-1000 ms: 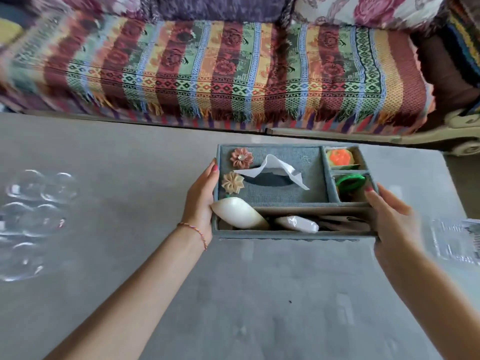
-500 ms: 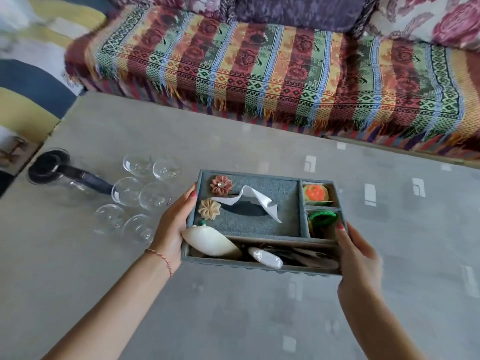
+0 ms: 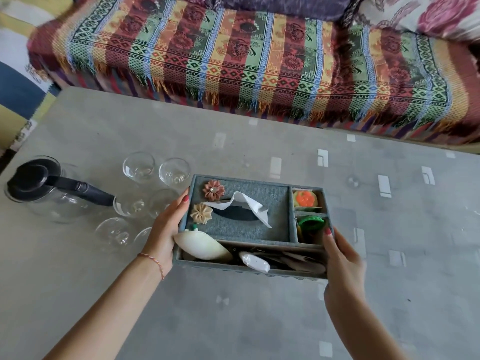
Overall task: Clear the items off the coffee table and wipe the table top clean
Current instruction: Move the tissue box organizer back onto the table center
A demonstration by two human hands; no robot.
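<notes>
A grey fabric tissue-box organiser (image 3: 275, 203) is held over the grey coffee table (image 3: 259, 320), a white tissue sticking out of its top slot. My left hand (image 3: 166, 229) grips its left side and my right hand (image 3: 340, 258) grips its right front corner. Its front compartment holds a cream oval object and a small white bottle; the right compartments hold an orange item and a green one. Several clear glass cups (image 3: 139, 166) and a glass pot with a black lid and handle (image 3: 46, 188) stand on the table to the left.
A sofa (image 3: 259, 55) covered with a striped, fringed blanket runs along the table's far edge. A patterned rug (image 3: 18, 81) shows at the far left beyond the table corner.
The organiser has travelled left across the table in both hands, and my view has swung left with it. The glass cups and pot now sit just beside my left hand.
</notes>
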